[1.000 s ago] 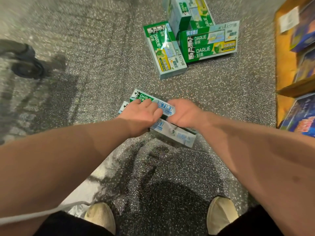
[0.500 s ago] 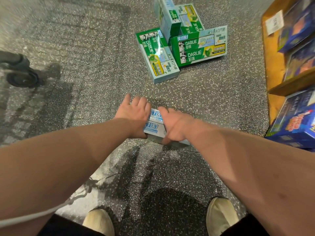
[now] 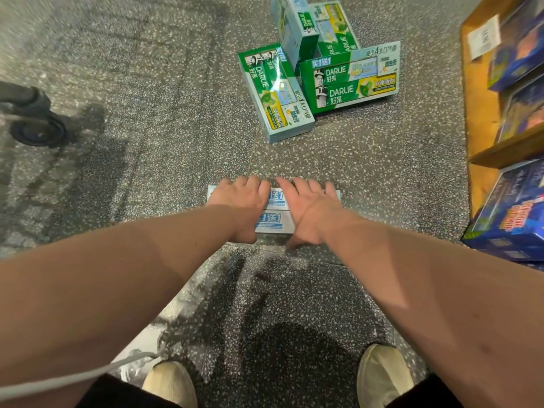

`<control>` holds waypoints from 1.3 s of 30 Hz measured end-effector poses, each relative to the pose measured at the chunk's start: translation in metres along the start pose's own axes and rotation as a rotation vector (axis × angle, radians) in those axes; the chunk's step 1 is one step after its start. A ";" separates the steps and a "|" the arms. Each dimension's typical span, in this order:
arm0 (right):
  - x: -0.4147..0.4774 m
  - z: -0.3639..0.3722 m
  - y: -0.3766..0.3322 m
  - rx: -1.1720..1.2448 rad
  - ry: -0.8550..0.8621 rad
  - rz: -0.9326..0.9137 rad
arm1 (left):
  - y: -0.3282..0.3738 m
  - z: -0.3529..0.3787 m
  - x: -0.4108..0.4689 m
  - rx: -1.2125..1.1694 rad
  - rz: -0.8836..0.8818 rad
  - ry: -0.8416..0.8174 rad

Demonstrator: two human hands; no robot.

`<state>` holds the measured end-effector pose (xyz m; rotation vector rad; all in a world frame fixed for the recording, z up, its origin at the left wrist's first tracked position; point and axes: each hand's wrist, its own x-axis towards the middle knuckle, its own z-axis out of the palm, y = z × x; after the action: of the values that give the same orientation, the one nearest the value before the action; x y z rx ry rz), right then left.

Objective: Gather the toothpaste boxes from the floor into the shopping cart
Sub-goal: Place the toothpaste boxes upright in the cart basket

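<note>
Just short of the green pile (image 3: pixel 347 83), left hand (image 3: pixel 241 204) and right hand (image 3: pixel 312 210) are now clamping the freshly squared-up boxes (image 3: pixel 275 222), so they're looking ready for lifting.

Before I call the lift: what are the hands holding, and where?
The left hand and right hand clasp the two pale toothpaste boxes, fingers over the far edge, thumbs at the near edge.

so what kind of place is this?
Likely a shop aisle: a wooden shelf with a price tag, toothpaste boxes strewn on the floor, and a cart wheel at left.
</note>
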<state>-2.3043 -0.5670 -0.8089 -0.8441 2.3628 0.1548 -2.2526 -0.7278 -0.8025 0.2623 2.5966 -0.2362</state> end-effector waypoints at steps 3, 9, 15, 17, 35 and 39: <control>0.002 0.003 0.002 -0.035 0.039 0.003 | -0.002 0.002 0.002 -0.029 0.011 0.022; 0.007 0.005 0.001 -0.082 0.053 -0.004 | -0.006 0.002 0.003 -0.064 0.023 0.001; 0.013 0.005 0.006 -0.111 0.090 -0.035 | -0.009 0.008 0.009 -0.101 0.034 0.029; 0.014 0.006 0.007 -0.108 0.110 -0.042 | -0.010 0.009 0.011 -0.103 0.030 0.040; -0.261 -0.271 -0.093 -0.057 0.041 -0.240 | -0.043 -0.276 -0.282 -0.219 -0.034 -0.042; -0.334 -0.418 -0.123 -0.154 0.062 -0.296 | -0.079 -0.408 -0.373 -0.209 -0.148 -0.016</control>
<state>-2.2426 -0.6112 -0.2654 -1.2773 2.2720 0.1919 -2.1485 -0.7677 -0.2558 -0.0059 2.6012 -0.0172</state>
